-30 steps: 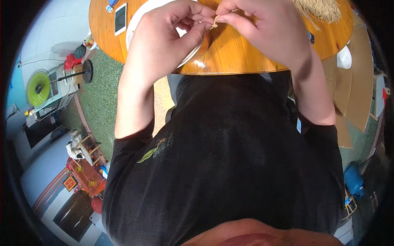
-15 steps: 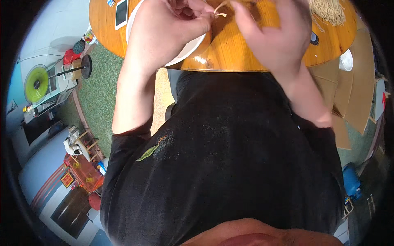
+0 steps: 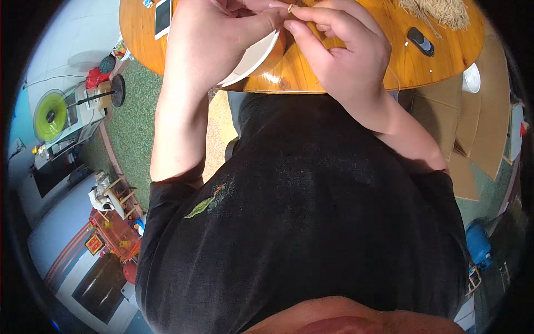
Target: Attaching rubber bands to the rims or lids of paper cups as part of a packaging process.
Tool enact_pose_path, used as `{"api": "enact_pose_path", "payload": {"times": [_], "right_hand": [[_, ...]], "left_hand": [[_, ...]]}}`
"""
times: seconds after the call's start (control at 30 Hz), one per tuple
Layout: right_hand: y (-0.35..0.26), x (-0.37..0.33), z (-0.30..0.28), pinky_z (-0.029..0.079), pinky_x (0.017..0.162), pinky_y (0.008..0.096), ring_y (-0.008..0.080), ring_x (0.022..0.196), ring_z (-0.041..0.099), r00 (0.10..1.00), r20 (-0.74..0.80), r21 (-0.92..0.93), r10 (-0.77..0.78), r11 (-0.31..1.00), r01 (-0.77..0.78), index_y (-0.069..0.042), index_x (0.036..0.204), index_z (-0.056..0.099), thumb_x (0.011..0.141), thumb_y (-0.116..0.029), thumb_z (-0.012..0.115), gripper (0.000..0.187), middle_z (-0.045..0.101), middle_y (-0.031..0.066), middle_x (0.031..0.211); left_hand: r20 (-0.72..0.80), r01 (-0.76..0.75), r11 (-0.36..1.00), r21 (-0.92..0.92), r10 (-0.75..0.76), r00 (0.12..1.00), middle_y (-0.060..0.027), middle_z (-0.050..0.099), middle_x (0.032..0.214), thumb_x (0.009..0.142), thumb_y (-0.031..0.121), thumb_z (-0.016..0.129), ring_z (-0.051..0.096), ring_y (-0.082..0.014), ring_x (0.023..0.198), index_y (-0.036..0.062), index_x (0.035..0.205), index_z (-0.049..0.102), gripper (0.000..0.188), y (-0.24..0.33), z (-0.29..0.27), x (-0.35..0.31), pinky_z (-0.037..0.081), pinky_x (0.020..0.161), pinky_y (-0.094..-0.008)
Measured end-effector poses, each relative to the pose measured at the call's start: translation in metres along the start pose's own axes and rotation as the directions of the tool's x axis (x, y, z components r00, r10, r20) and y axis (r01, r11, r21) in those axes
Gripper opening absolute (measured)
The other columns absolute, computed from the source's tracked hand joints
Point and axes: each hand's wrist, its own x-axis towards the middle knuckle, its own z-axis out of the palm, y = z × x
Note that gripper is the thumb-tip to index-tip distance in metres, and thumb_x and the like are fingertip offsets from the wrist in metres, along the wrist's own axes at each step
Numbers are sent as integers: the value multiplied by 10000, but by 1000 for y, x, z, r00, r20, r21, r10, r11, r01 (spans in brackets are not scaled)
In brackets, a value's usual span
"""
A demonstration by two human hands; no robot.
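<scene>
A round wooden table [image 3: 356, 78] lies under both hands. Flattened brown cardboard [image 3: 481, 128] lies right of the right hand [image 3: 345, 55]. A white bowl [image 3: 253, 58] sits beneath the left hand [image 3: 217, 33]. Both hands pinch one small tan strand [image 3: 290, 8] between their fingertips.

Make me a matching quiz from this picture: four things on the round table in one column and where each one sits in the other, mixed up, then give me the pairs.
Things:
1. phone
2. bowl
3. straw pile
4. dark remote

Places:
A. under the left hand, at the table's near edge
B. far right of the table, at the top of the picture
C. far left of the table
D. right of the right hand, just below the straw

Pairs: 1-C, 2-A, 3-B, 4-D
</scene>
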Motion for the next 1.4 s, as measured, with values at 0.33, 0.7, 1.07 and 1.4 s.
{"api": "enact_pose_path", "payload": {"times": [0.33, 0.7, 1.07, 1.4], "right_hand": [[0, -1, 12, 510, 640, 337, 264, 712, 651, 998, -60, 67, 29, 997, -25, 22, 908, 708, 788, 52, 802, 155, 658, 120, 804], [6, -8, 26, 460, 598, 271, 124, 657, 578, 958, -1, 208, 288, 937, -281, 23, 862, 655, 835, 70, 749, 109, 624, 55, 785], [50, -12, 31, 412, 768, 248, 101, 800, 533, 835, 537, 831, 119, 98, -548, -27, 991, 655, 1004, -137, 607, 121, 595, 2, 847], [35, -6, 9, 418, 770, 250, 113, 824, 543, 499, 732, 591, 464, -67, -804, -6, 1008, 673, 985, -136, 608, 147, 633, 37, 891]], "left_hand": [[-565, 559, 633, 535, -224, 794, -130, 752, 995, 926, -112, 679, 718, -153, 924, -87, 1208, 619, 289, 29, 34, -8, 572, 834, -265], [-565, 525, 614, 589, -151, 811, -140, 748, 1046, 916, -121, 672, 718, -164, 973, -97, 1225, 621, 314, 28, 40, -12, 568, 866, -265], [-476, 461, 532, 710, -119, 871, -86, 716, 1069, 877, -133, 686, 674, -135, 938, -57, 1160, 665, 294, 35, 41, -20, 541, 870, -276], [-285, 304, 183, 935, -122, 951, -122, 690, 918, 789, 23, 795, 675, -261, 841, 13, 967, 704, 200, 50, 49, -18, 514, 765, -348]]}}
